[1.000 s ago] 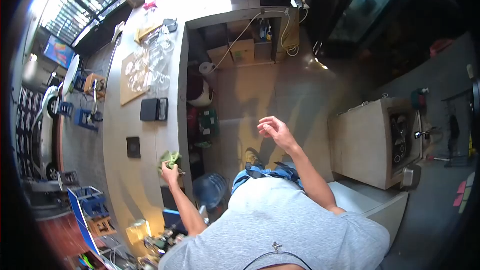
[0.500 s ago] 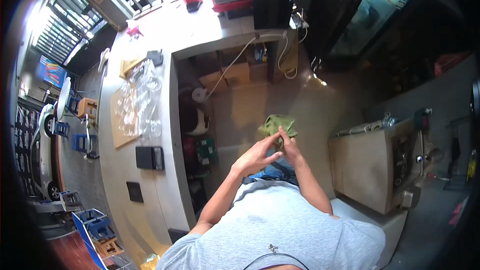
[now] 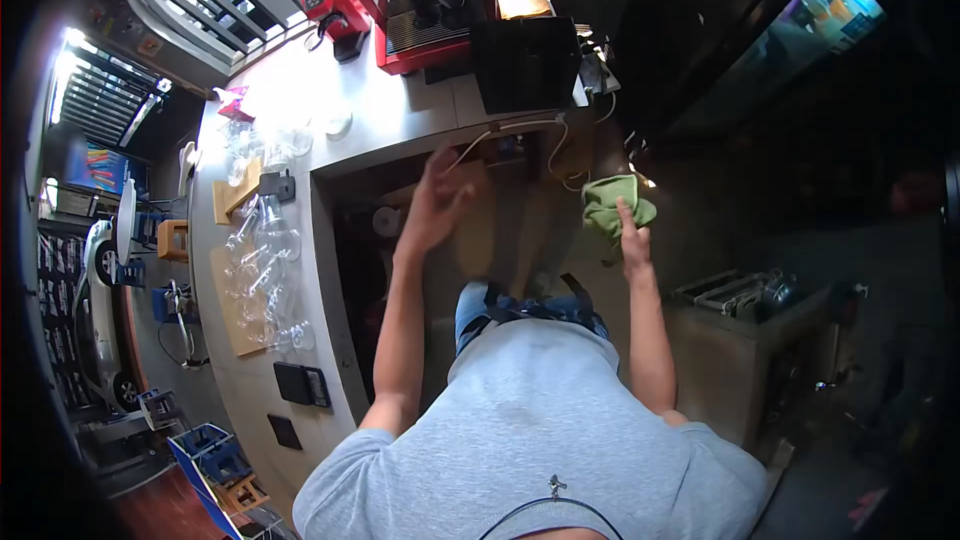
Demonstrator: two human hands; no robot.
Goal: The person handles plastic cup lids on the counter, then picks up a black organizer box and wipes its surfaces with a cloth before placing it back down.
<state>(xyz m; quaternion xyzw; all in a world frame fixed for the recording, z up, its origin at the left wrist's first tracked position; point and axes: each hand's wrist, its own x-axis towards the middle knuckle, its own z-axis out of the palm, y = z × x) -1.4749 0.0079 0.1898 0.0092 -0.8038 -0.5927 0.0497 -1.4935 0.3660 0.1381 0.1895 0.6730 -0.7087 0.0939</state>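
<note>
The green cloth (image 3: 608, 208) looks matt, the countertop (image 3: 390, 105) smooth, shiny metal, the espresso machine (image 3: 400, 62) glossy, the board (image 3: 221, 278) wooden

Glare on counter (image 3: 385, 110) (right side dim)

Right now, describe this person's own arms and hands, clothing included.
The left hand and right hand are ungloved. The forearms are bare down to the wrists, with nothing visibly worn on them. The T-shirt sleeves are short and light grey.
</note>
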